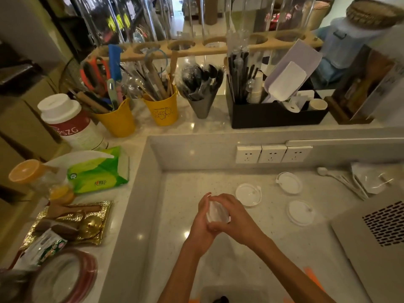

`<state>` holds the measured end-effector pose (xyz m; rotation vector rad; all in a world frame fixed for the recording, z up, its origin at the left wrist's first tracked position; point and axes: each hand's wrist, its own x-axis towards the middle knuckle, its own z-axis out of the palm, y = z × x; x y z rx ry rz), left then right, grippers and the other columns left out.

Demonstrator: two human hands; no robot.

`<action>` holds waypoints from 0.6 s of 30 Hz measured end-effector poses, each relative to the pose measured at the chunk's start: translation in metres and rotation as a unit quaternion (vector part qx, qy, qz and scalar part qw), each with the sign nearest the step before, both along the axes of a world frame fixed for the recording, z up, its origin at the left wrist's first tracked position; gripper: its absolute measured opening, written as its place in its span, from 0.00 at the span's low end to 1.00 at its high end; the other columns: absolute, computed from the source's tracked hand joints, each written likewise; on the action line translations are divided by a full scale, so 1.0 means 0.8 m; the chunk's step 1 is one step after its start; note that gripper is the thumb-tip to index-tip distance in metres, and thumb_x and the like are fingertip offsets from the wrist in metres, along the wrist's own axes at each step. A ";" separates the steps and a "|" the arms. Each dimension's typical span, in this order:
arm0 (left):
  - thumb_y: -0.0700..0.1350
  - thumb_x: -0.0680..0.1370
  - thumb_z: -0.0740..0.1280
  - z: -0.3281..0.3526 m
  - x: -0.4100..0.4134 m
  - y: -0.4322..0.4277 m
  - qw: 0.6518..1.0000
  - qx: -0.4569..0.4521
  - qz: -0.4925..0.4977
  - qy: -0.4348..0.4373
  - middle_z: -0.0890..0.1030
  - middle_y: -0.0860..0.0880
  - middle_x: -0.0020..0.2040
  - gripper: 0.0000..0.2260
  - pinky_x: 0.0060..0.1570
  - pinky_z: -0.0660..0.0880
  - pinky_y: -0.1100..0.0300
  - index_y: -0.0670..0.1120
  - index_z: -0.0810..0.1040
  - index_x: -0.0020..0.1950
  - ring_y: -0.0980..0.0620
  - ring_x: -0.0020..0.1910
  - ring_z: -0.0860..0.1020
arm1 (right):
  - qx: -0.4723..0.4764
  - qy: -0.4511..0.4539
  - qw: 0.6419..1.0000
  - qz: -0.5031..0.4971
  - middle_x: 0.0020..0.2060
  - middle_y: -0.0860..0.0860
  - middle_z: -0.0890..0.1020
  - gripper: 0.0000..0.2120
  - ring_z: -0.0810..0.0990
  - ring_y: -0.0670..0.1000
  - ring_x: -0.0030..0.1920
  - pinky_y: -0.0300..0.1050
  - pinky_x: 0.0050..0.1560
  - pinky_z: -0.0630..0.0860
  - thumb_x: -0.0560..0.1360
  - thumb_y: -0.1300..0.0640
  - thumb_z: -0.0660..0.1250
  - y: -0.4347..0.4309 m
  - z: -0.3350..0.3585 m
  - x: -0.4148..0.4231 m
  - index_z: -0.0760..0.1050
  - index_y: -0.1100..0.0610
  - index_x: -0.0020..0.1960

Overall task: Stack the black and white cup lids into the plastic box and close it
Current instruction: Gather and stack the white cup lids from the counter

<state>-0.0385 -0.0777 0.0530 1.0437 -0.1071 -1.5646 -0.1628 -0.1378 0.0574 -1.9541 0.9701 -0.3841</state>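
Note:
Both hands meet over the middle of the pale counter, wrapped around a small stack of white cup lids [215,212]. My left hand [202,224] cups the stack from the left and below. My right hand [231,209] covers it from the right and above. Three more white lids lie flat on the counter: one [248,194] just beyond my right hand, one [289,183] farther back right, one [300,212] to the right. At the bottom edge, a clear plastic box [231,294] shows a dark shape inside, blurred. I cannot make out any black lids for certain.
A grey perforated appliance [380,232] fills the right side. Wall sockets [273,153] sit on the back ledge, with a white plug and crumpled plastic [369,180] at right. The raised left ledge holds a tissue pack [98,171], a gold tray [72,221] and yellow utensil cups [162,110].

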 end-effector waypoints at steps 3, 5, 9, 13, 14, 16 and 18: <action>0.54 0.80 0.66 -0.007 -0.002 -0.012 1.000 0.014 -0.019 0.006 0.84 0.43 0.62 0.17 0.50 0.82 0.47 0.52 0.79 0.68 0.45 0.58 0.84 | 0.045 0.019 0.998 0.044 0.67 0.38 0.70 0.37 0.71 0.41 0.64 0.38 0.62 0.73 0.66 0.34 0.73 -0.022 -0.005 -0.009 0.64 0.35 0.72; 0.52 0.80 0.65 -0.010 -0.002 -0.018 0.999 0.016 -0.035 0.029 0.83 0.40 0.63 0.18 0.58 0.78 0.43 0.45 0.80 0.66 0.42 0.59 0.82 | 0.134 -0.032 0.990 0.015 0.63 0.38 0.75 0.32 0.76 0.43 0.62 0.38 0.54 0.79 0.68 0.35 0.72 -0.045 -0.007 -0.016 0.68 0.35 0.70; 0.49 0.77 0.67 -0.013 -0.001 -0.026 0.997 0.016 -0.018 0.078 0.81 0.40 0.59 0.14 0.50 0.78 0.45 0.43 0.80 0.59 0.39 0.58 0.78 | -0.021 0.143 0.984 -0.101 0.72 0.51 0.72 0.30 0.70 0.56 0.71 0.50 0.68 0.70 0.76 0.43 0.70 -0.115 -0.041 -0.032 0.66 0.48 0.75; 0.48 0.77 0.66 -0.014 0.002 -0.025 0.995 0.004 -0.004 0.105 0.79 0.40 0.62 0.16 0.52 0.77 0.44 0.43 0.77 0.62 0.37 0.62 0.75 | -0.085 0.411 0.908 -0.001 0.81 0.54 0.47 0.46 0.48 0.62 0.80 0.60 0.75 0.55 0.73 0.36 0.68 -0.152 -0.079 -0.039 0.46 0.44 0.81; 0.48 0.76 0.66 -0.014 0.003 -0.024 0.994 -0.002 -0.001 0.108 0.79 0.40 0.63 0.16 0.52 0.76 0.44 0.43 0.76 0.62 0.37 0.63 0.75 | -0.096 0.429 0.898 0.011 0.81 0.55 0.46 0.47 0.48 0.63 0.80 0.60 0.75 0.54 0.72 0.36 0.69 -0.155 -0.088 -0.040 0.45 0.43 0.81; 0.48 0.75 0.67 -0.016 0.007 -0.021 0.993 -0.011 0.011 0.115 0.79 0.40 0.63 0.17 0.53 0.77 0.43 0.43 0.76 0.62 0.36 0.63 0.74 | -0.127 0.434 0.892 0.006 0.79 0.57 0.53 0.44 0.58 0.62 0.76 0.58 0.73 0.61 0.73 0.41 0.70 -0.158 -0.099 -0.040 0.50 0.45 0.80; 0.48 0.75 0.68 -0.018 0.013 -0.017 0.993 -0.021 0.026 0.117 0.78 0.40 0.63 0.18 0.55 0.77 0.42 0.43 0.76 0.62 0.37 0.63 0.74 | -0.127 0.414 0.901 -0.022 0.75 0.58 0.60 0.41 0.66 0.62 0.70 0.55 0.68 0.68 0.73 0.43 0.70 -0.157 -0.099 -0.039 0.53 0.47 0.80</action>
